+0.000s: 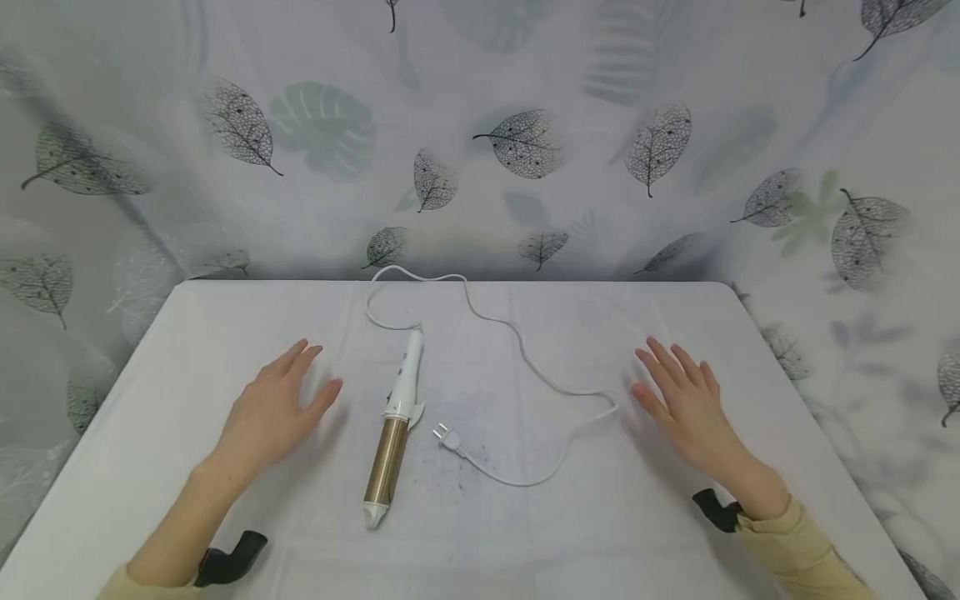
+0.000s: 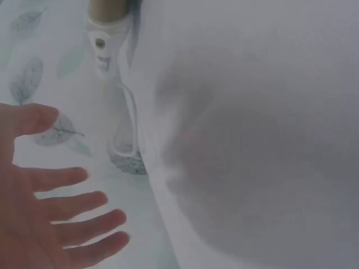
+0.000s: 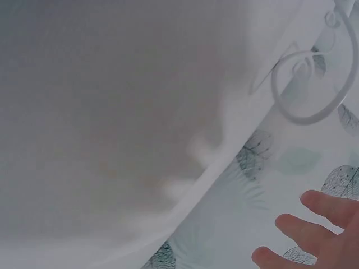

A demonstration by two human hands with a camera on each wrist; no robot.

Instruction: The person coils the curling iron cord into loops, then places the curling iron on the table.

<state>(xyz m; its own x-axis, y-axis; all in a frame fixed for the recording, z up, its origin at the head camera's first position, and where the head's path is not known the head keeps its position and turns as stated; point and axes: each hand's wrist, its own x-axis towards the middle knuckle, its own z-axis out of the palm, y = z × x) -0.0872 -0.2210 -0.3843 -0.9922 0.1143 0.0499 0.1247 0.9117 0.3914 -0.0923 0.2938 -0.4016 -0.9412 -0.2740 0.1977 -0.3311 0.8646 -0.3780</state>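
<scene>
Head view: iron (image 1: 392, 442) looked light, stiff; handle (image 1: 407, 371) suited grip. Left hand (image 1: 268, 412), right hand (image 1: 692, 414): fingers (image 1: 664, 362) were spread, empty.

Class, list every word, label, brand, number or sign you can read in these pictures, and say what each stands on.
There is no readable text in any view.
Curling iron: the marks on its white handle are too small and blurred to read.
Plug: no lettering can be made out.
Curtain: printed leaves, no words visible.
</scene>
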